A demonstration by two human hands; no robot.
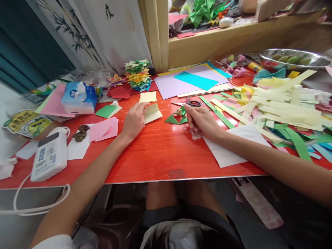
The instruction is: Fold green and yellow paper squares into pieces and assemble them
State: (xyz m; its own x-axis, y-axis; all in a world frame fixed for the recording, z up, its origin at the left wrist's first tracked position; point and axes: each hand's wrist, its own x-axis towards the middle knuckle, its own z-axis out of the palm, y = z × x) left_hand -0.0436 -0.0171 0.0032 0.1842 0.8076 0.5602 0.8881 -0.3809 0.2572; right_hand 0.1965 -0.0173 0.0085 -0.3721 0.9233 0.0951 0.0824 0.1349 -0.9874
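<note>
My left hand (135, 120) rests on the red table (155, 152), its fingers curled onto the edge of a folded pale yellow paper (153, 113). My right hand (201, 119) lies further right with its fingers bent, beside the black-handled scissors (190, 103) and some folded green paper pieces (177, 118). Whether the right hand grips anything is hidden by the fingers. A second pale yellow square (148, 97) lies just beyond the first one.
A heap of yellow and green paper strips (282, 110) covers the right side. Lilac and cyan sheets (192, 82) lie at the back, next to a stack of folded coloured pieces (138, 75). At left are a tissue pack (79, 98), pink papers (103, 129) and a white power bank (49, 156).
</note>
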